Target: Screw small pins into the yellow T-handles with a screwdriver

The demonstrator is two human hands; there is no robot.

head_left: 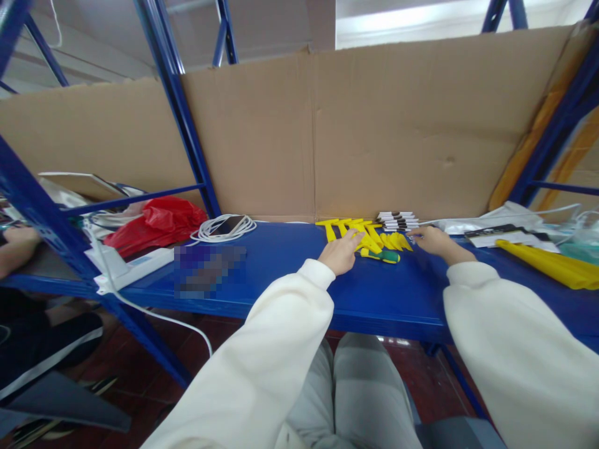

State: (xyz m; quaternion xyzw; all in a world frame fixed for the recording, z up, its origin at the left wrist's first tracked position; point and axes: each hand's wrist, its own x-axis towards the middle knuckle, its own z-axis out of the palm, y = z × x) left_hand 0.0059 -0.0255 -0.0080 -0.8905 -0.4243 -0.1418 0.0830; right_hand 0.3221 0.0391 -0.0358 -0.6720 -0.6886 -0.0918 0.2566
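My left hand point(340, 252) reaches over a row of yellow T-shaped plastic pieces point(331, 232), its fingers stretched out and resting on them. Smaller flat yellow pieces point(397, 241) lie overlapped just right of that row. In front of them lies a green and yellow handle point(381, 255), which looks like a screwdriver's. My right hand point(433, 242) is closed in a pinch at the right end of the yellow pieces; whatever its fingertips hold is too small to make out. Behind, small white and black packs point(397, 221) are stacked against the cardboard.
A cardboard wall point(374, 137) backs the blue table point(281, 268). Leftward are a coiled white cable point(206, 232), a power strip point(140, 268) and a red plastic bag point(161, 221). A yellow bag point(552, 265) lies at right. Another person's hand point(21, 243) shows far left.
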